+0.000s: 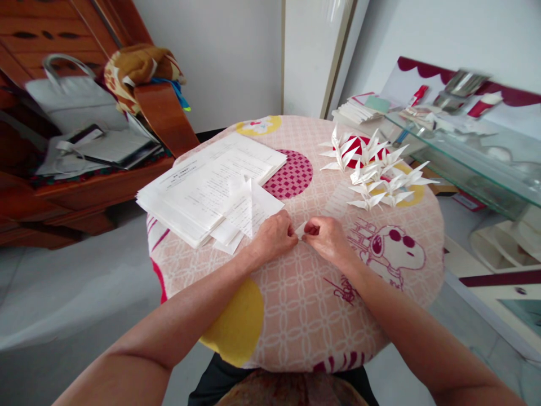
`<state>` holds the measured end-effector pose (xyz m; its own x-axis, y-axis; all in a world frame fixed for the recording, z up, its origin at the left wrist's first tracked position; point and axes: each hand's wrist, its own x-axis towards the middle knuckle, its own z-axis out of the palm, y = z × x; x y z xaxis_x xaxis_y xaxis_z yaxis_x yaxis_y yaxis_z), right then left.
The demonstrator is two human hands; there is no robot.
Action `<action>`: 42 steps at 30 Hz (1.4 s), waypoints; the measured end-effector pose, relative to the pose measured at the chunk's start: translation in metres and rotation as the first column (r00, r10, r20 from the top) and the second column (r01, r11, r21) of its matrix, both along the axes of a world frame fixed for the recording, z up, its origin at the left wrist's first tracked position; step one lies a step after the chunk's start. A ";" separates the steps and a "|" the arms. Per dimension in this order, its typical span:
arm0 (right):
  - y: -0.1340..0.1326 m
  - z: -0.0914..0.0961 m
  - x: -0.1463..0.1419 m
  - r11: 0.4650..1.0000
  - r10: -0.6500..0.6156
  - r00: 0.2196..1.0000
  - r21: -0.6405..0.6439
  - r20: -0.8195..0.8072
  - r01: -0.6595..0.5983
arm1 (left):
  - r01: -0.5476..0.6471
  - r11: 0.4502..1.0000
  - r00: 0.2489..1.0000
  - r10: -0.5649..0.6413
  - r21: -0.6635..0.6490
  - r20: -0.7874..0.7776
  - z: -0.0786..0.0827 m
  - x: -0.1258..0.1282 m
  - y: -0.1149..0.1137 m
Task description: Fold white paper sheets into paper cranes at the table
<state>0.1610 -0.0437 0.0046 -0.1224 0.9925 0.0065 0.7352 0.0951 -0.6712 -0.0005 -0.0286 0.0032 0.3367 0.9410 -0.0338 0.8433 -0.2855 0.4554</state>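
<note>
My left hand (274,237) and my right hand (327,238) meet at the middle of a round table with a pink patterned cloth (296,304). Both pinch a small white piece of paper (301,229) between fingertips; most of it is hidden by the fingers. A stack of printed white sheets (211,189) lies just left of my left hand, with smaller cut pieces (249,211) on top. Several folded white paper cranes (376,172) are grouped at the far right of the table.
A wooden bench (97,180) at left holds a grey bag (71,96), papers and a rolled blanket (139,65). A glass shelf (473,152) with small items stands at right. A pile of papers (359,110) lies beyond the table.
</note>
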 end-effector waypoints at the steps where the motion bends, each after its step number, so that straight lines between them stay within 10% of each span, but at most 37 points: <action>1: 0.000 0.000 -0.001 1.000 -0.004 1.000 0.006 0.016 0.004 | -0.002 1.000 1.000 0.002 0.001 -0.004 0.000 0.000 0.000; 19: 0.002 -0.004 0.006 1.000 0.029 0.995 -0.002 -0.100 -0.029 | 0.000 0.998 1.000 0.001 0.061 -0.009 -0.005 -0.001 -0.003; 36: 0.003 -0.016 0.010 1.000 -0.006 0.980 -0.002 -0.200 0.006 | 0.128 0.986 0.925 -0.080 -0.108 0.371 -0.001 -0.030 0.016; 42: 0.000 -0.012 0.010 0.999 -0.021 0.994 0.028 -0.111 0.024 | 0.070 0.996 0.985 -0.076 0.046 0.154 0.000 -0.003 0.015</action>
<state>0.1709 -0.0436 -0.0071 -0.0966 0.9942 0.0481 0.6588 0.1001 -0.7456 -0.0036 -0.0136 0.0031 0.4026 0.9133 0.0621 0.7396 -0.3645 0.5658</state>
